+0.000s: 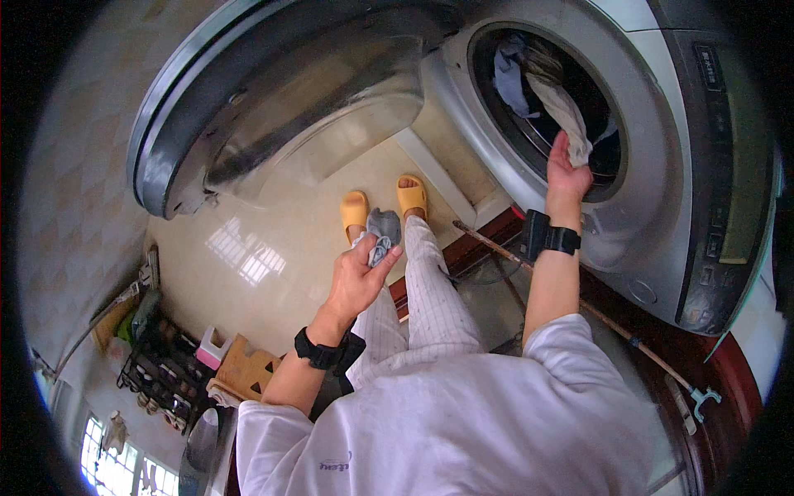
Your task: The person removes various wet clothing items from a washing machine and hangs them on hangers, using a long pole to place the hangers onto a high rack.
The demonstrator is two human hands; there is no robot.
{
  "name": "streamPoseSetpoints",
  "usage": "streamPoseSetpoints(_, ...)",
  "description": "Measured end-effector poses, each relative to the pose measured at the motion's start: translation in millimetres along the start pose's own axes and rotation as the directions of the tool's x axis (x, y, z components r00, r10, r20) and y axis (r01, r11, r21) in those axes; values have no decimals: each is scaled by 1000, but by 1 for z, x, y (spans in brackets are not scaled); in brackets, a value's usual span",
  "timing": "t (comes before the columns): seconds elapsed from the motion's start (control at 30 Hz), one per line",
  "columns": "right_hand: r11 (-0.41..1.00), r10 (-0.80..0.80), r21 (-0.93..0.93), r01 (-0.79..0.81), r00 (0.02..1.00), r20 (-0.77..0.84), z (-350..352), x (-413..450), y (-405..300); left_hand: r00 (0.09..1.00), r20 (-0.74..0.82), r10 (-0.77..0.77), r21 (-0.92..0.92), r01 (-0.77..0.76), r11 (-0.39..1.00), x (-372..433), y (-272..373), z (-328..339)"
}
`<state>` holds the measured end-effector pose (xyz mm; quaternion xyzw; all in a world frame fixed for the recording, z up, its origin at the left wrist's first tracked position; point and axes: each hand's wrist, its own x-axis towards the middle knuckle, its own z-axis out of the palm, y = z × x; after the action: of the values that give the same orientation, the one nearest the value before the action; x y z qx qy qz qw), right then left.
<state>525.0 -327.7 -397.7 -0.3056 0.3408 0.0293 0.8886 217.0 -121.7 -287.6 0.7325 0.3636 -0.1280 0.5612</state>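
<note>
My left hand [360, 273] grips a small bunched grey cloth [383, 229], perhaps socks, above my feet. At the mouth of a silver front-loading washing machine [642, 118], my right hand [567, 173] has hold of the lower end of a twisted beige cloth [561, 105]. The upper part of that cloth reaches back into the dark drum [521, 133]. A light blue cloth [510, 80] hangs beside it inside. The machine's round door [273, 105] is swung wide to the left, its clear bowl facing the floor. My right fingers are partly hidden by the cloth.
Below the machine, a pole with a pale blue forked end [701, 397] slants past my right arm. Yellow slippers [355, 211] are on my feet on the tiled floor [298, 248]. At lower left are a shoe rack [164, 378], a wooden stool [245, 366] and a pink-and-white box [213, 348].
</note>
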Motion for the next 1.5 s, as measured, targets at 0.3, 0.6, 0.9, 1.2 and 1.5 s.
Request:
streamPoseSetpoints(0.3,755,119,-654,45,972,204,25,35,63,987,-51,-152,-186,140,973,-2,-9,9)
streamPoseSetpoints(0.6,-62,-218,-906,419,880,422,27,64,84,994,2,-112,14,112,994,-10,-33,8)
streamPoseSetpoints(0.9,905,122,-422,-55,983,134,16,-45,3,996,-4,-92,120,92,989,-1,-7,4)
streamPoseSetpoints(1.2,764,593,-391,-513,797,114,-3,-111,-21,999,39,22,99,-25,995,15,4,5)
streamPoseSetpoints(1.5,-93,-508,-812,576,674,536,14,-2,-6,997,40,71,163,-77,984,26,1,15)
